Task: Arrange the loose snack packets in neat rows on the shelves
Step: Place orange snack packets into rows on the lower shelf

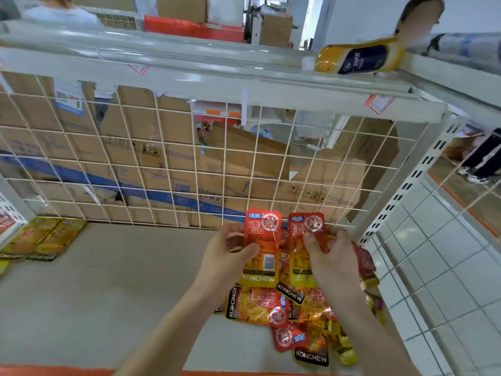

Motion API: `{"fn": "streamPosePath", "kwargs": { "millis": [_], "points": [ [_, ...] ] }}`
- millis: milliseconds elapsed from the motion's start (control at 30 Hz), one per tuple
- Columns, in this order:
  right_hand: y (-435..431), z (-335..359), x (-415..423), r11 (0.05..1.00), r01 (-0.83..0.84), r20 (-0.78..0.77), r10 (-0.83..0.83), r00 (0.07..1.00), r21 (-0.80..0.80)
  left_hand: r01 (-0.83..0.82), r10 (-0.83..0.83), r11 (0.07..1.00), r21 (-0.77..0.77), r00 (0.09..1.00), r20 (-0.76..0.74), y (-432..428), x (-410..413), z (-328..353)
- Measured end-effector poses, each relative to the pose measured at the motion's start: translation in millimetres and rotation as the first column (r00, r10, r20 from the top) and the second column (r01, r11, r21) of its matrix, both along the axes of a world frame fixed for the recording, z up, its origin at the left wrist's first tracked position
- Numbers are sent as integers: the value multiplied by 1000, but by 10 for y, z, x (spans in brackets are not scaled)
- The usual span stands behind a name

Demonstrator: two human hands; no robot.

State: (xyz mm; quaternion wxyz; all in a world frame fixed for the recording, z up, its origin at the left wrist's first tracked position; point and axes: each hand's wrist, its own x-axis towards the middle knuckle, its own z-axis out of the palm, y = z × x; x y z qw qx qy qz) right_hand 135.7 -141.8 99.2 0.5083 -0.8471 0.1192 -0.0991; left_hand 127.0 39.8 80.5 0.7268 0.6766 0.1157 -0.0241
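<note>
While your left hand (230,251) grips one red packet (262,237) and your right hand (332,257) a second packet (299,241) beside it, above the pile (260,305) on the grey shelf (108,280), a wire grid (135,158) and cardboard boxes (176,164) stand behind.

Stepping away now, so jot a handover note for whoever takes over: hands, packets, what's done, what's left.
Hands: the left hand grips a first red packet; the right hand pinches a second red packet. Both packets are held upright, side by side, above the loose pile at the right end of the shelf.
Done: two yellow packets lie side by side at the shelf's far left, near the back.
Left: place the two held packets, then sort the jumbled pile into rows.
</note>
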Motion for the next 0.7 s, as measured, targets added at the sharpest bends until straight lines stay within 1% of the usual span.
{"fn": "streamPosePath", "kwargs": {
  "millis": [100, 167, 233, 267, 300, 367, 433, 500, 533, 600, 633, 700],
  "points": [
    [201, -4, -89, 999, -45, 0, 45, 999, 16, -26, 25, 1000, -15, 999, -21, 118, -47, -70],
    [297, -6, -103, 997, -60, 17, 60, 998, 43, -24, 21, 998, -65, 999, -41, 205, -55, -63],
    [389, -15, -67, 984, -50, -53, 60, 997, 170, -16, 7, 988, -152, 998, -58, 286, -67, -16],
    [431, -9, -61, 958, -53, -115, 88, 989, 283, -11, -1, 981, -192, 998, -61, 328, -84, 25],
    [481, 11, -78, 908, -57, -164, 136, 977, 415, 3, -18, 975, -221, 998, -65, 374, -99, 43],
    [559, 33, -127, 761, -95, -147, 245, 958, 642, 40, -56, 959, -280, 997, -48, 471, -125, 67],
    [615, 15, -174, 647, -157, -81, 322, 943, 746, 75, -91, 932, -354, 995, -31, 587, -148, 54],
    [630, -23, -202, 572, -179, -43, 352, 935, 800, 93, -115, 897, -432, 993, -26, 670, -169, 32],
    [670, -6, -226, 549, -171, -44, 356, 934, 818, 106, -132, 874, -475, 991, -21, 720, -183, 30],
    [739, 26, -284, 554, -115, -88, 326, 941, 825, 126, -158, 823, -554, 987, -10, 833, -188, 11],
    [764, 36, -322, 588, -69, -134, 295, 946, 806, 130, -163, 813, -568, 987, -8, 882, -191, 2],
    [791, 51, -395, 683, 12, -210, 208, 955, 731, 109, -155, 837, -536, 987, -41, 960, -204, 2]
  ]
}}
